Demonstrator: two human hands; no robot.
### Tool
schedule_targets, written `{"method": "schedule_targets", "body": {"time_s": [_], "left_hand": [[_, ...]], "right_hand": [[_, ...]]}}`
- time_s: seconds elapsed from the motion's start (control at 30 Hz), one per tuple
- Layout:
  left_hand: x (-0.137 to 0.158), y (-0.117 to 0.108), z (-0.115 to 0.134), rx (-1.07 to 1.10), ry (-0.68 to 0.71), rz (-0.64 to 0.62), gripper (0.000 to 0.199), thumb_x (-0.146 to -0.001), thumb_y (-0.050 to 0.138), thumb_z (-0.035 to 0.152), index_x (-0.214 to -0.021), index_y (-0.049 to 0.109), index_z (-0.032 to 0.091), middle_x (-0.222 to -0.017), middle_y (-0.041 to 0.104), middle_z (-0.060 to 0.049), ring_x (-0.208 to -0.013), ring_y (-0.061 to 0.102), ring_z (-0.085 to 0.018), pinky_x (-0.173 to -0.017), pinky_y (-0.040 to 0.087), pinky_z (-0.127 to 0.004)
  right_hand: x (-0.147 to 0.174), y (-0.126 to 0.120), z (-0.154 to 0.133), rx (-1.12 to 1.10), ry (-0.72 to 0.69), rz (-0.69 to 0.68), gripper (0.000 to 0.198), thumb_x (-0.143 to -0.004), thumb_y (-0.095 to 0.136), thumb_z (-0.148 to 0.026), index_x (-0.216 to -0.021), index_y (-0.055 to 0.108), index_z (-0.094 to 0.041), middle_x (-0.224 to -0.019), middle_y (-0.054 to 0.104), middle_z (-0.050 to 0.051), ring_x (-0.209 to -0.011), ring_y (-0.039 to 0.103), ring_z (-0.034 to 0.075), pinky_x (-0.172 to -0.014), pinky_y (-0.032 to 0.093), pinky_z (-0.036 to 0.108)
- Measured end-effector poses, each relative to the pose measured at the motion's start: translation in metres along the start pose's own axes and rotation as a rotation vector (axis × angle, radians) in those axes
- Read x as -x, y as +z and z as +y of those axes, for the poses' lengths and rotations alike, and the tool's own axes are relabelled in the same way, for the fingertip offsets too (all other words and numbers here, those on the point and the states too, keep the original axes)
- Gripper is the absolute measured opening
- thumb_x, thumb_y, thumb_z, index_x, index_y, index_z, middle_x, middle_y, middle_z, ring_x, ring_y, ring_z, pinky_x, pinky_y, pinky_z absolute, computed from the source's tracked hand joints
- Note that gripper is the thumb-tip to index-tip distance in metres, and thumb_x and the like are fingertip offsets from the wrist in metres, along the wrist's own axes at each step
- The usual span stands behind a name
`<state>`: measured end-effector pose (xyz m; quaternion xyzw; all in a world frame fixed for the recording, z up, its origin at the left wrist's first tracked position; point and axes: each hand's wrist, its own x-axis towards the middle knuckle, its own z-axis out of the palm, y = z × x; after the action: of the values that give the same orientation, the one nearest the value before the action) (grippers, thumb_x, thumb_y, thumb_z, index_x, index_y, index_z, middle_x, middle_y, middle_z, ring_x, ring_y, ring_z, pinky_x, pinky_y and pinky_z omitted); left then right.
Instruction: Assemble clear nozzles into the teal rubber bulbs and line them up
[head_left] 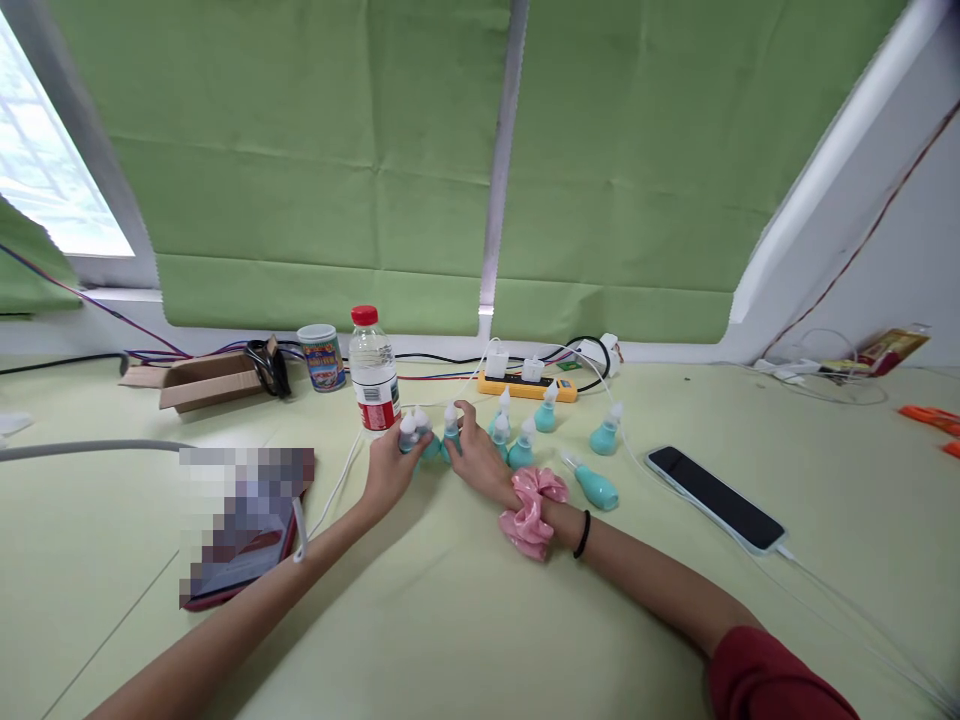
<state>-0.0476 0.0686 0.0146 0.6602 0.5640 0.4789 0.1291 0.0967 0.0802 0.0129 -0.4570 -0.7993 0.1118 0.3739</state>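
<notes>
Several teal squeeze-bulb nasal aspirators with clear pointed tips are grouped on the table. My left hand point(388, 468) is closed around the left end of the group, where two tips stand close together; its fingers partly hide the bulbs. Beside it, my right hand point(478, 458) has its thumb and fingers round an upright nasal aspirator point(451, 428). Behind and right of that hand more stand upright, among them one aspirator point(546, 415) near the power strip and another aspirator point(604, 436) farther right. One aspirator point(598, 488) lies on its side.
A red-capped bottle point(375, 375) stands just behind my left hand, with a can point(322, 358) and cardboard box point(214, 380) farther left. An orange power strip point(525, 386) is at the back. A tablet-like device point(251, 540) lies left; a cabled phone point(716, 498) lies right.
</notes>
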Motion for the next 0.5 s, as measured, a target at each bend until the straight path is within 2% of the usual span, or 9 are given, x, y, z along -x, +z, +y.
{"method": "schedule_targets", "body": {"time_s": [0.13,0.3,0.5], "left_hand": [[-0.011,-0.003,-0.002,-0.036,0.036,-0.021,0.026,-0.066,0.054,0.040,-0.067,0.053,0.014,-0.059,0.054,0.000,-0.055,0.047,-0.013,-0.050,0.034,-0.022],[-0.021,-0.013,-0.013,-0.051,0.037,-0.038,0.028,-0.065,0.056,0.041,-0.071,0.056,0.013,-0.063,0.056,-0.001,-0.058,0.049,-0.015,-0.051,0.035,-0.022],[-0.024,-0.015,-0.021,-0.048,0.053,-0.178,0.023,-0.060,0.059,0.037,-0.065,0.057,0.014,-0.059,0.055,0.002,-0.057,0.049,-0.014,-0.050,0.035,-0.022]], "right_hand": [[0.000,0.002,0.002,0.018,-0.012,0.006,0.058,-0.076,0.037,-0.012,-0.126,0.008,-0.016,-0.108,0.043,0.013,-0.093,0.049,0.021,-0.077,0.042,0.036],[0.002,0.000,0.007,0.014,-0.034,-0.001,0.064,-0.074,0.038,-0.010,-0.129,0.004,-0.015,-0.116,0.038,0.013,-0.105,0.043,0.021,-0.085,0.039,0.036],[0.005,0.003,0.008,0.012,-0.066,0.037,0.072,-0.073,0.038,-0.008,-0.131,-0.005,-0.015,-0.127,0.028,0.014,-0.115,0.034,0.023,-0.091,0.035,0.039]]}}
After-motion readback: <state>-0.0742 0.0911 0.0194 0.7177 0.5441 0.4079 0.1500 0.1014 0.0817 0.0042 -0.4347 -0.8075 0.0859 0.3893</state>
